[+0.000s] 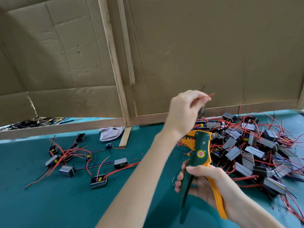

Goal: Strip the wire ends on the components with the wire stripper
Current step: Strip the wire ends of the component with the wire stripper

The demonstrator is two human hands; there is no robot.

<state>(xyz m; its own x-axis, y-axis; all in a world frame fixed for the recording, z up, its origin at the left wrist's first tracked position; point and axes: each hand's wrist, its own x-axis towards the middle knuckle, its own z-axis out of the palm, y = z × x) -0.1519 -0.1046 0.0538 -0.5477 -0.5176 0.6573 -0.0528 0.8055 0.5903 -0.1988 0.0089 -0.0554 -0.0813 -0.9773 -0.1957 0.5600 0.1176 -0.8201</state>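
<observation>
The left hand (184,112) is pinching a red wire (211,95); the right hand (208,182) is gripping the wire stripper (199,151). Components (232,153) are littering the bench (49,204).

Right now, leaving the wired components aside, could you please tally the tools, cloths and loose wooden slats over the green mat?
Green-and-orange wire stripper: 1
Crumpled grey cloth: 1
Short loose wooden slat: 1
Total: 3

Of the person, only two hands and forearms show. The left hand (184,112) and the right hand (212,181) are bare, with slim fingers and short, plain nails. The left forearm (144,170), long and slender, and the right forearm (246,211) are uncovered as far as they can be seen.
</observation>
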